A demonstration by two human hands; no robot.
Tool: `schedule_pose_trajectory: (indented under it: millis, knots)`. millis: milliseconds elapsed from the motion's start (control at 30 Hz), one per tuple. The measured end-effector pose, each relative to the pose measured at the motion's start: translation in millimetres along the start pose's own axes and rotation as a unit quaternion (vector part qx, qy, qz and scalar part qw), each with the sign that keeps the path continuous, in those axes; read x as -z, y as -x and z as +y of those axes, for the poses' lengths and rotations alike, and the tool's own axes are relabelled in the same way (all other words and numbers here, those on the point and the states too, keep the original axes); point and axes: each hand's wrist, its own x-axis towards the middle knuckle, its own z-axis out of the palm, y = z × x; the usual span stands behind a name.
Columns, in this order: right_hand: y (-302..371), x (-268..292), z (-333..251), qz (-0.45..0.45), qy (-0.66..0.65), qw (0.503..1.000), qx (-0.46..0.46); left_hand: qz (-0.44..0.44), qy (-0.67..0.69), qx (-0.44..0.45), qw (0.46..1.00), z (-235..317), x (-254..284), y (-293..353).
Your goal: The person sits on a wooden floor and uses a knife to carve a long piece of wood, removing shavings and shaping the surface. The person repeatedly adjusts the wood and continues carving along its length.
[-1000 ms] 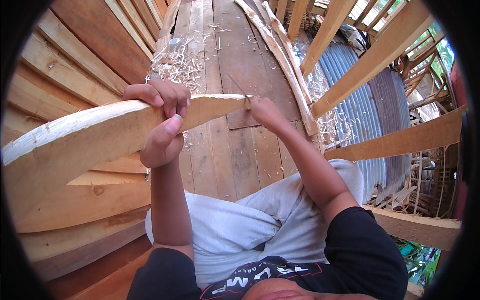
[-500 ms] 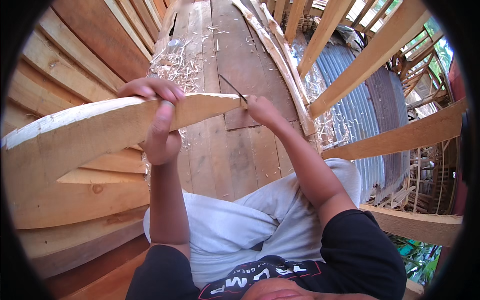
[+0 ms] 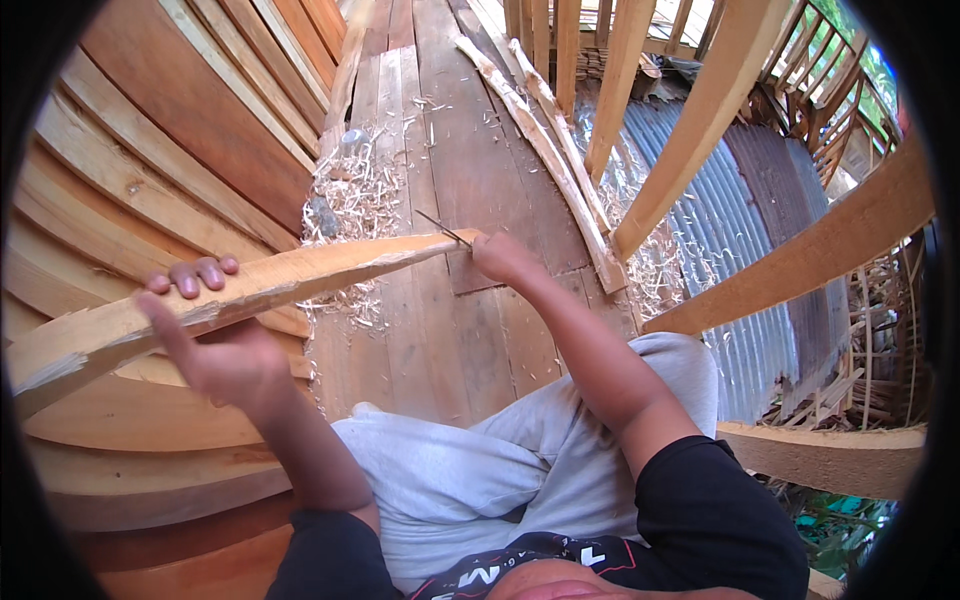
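A long wooden plank (image 3: 300,272) with rough, pale cut edges slants from the left rim up to a narrow tip near the middle. My left hand (image 3: 215,340) grips it from below, the thumb on the near side and the fingertips over the far edge. At the tip is my right hand (image 3: 505,258), its fingers closed around the handle of a knife, which is mostly hidden in the fist. The thin dark knife blade (image 3: 440,228) points up and left, crossing the plank's narrow end.
Wood shavings (image 3: 355,205) litter the plank floor (image 3: 470,340) beyond my crossed legs. Two peeled poles (image 3: 540,130) lie at the right, beside upright wooden posts (image 3: 690,120). Corrugated metal sheets (image 3: 690,210) lie past the posts. A board wall (image 3: 150,170) rises on the left.
The plank has been rolled, showing another face, and its tip sits lower. My left hand has slid left along it. The right hand has shifted slightly left and down with the knife.
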Motion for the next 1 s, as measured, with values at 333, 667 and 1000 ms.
schedule_pose_trajectory:
  millis: [333,667,1000]
  knots:
    - [-27.9,-1.0,55.4,0.121,-0.266,0.952,-0.092,-0.114,0.096,0.023,0.989,-80.8,-21.6,-5.4]
    - [13.2,25.9,35.3,-0.001,-0.363,0.922,-0.132,-0.339,0.088,0.043,0.936,-35.6,-73.6,-1.0]
    - [29.3,4.2,14.9,-0.116,-0.193,0.974,0.008,-0.301,0.020,-0.016,0.953,0.7,-84.4,-29.8]
